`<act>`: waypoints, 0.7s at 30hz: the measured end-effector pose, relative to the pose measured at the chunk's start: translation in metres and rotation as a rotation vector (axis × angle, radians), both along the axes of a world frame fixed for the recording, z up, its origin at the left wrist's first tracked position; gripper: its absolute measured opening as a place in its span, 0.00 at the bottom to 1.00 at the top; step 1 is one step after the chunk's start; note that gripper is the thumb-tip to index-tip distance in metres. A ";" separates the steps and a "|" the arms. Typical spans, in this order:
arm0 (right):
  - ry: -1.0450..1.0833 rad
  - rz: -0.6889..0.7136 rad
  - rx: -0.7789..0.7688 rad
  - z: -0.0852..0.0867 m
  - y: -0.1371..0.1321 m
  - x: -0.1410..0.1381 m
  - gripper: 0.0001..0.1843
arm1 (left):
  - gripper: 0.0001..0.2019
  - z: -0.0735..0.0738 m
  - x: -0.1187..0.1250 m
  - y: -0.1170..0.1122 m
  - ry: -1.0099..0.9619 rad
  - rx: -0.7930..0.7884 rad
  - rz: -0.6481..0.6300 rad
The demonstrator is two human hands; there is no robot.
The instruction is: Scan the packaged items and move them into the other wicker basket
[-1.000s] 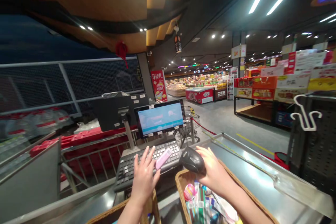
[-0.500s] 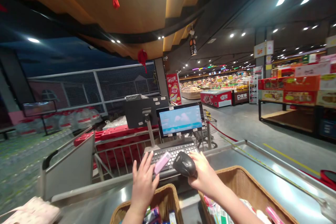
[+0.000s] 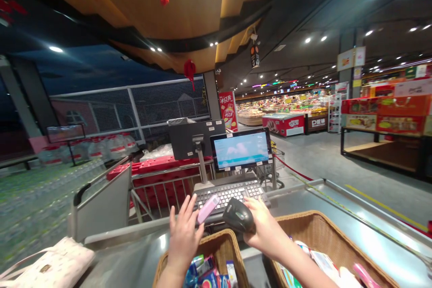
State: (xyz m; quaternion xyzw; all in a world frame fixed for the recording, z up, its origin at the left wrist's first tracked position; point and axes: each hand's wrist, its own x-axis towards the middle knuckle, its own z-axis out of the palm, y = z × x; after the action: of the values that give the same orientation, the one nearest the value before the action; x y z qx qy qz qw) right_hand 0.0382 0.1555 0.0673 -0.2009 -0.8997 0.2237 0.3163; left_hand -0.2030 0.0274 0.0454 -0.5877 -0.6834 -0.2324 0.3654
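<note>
**Right hand [image 3: 265, 229] closes around a black handheld scanner [image 3: 237, 216] at lower center.**
Left hand [image 3: 184, 238] spreads open, a pink tube [image 3: 208, 209] at its thumb, grip unclear, just below the keyboard [image 3: 229, 194] and above a wicker basket [image 3: 216, 236].

The view has swung left since a moment ago; a white handbag [image 3: 50, 263] now shows whole at 7 o'clock, and more of the wicker basket [image 3: 340, 227] appears at 4 o'clock; a pink item [image 3: 366, 276] sits within it, too blurred to identify.
</note>
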 end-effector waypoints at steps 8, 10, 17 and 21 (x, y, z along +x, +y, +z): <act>-0.042 0.035 -0.024 -0.004 -0.013 -0.007 0.31 | 0.09 -0.013 -0.007 -0.015 0.030 -0.053 0.052; -0.052 0.042 -0.028 -0.007 -0.017 -0.010 0.32 | 0.09 -0.019 -0.010 -0.020 0.011 -0.070 0.054; -0.114 0.082 -0.052 -0.016 -0.033 -0.021 0.26 | 0.10 -0.044 -0.016 -0.043 -0.070 -0.144 0.057; -0.152 0.101 -0.064 -0.022 -0.042 -0.030 0.23 | 0.10 -0.062 -0.019 -0.060 -0.095 -0.205 0.051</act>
State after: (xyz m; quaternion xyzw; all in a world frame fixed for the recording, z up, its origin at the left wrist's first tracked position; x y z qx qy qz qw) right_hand 0.0086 0.1132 0.0455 -0.1815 -0.9226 0.2522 0.2288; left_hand -0.2217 -0.0326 -0.0169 -0.5929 -0.7348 -0.1795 0.2762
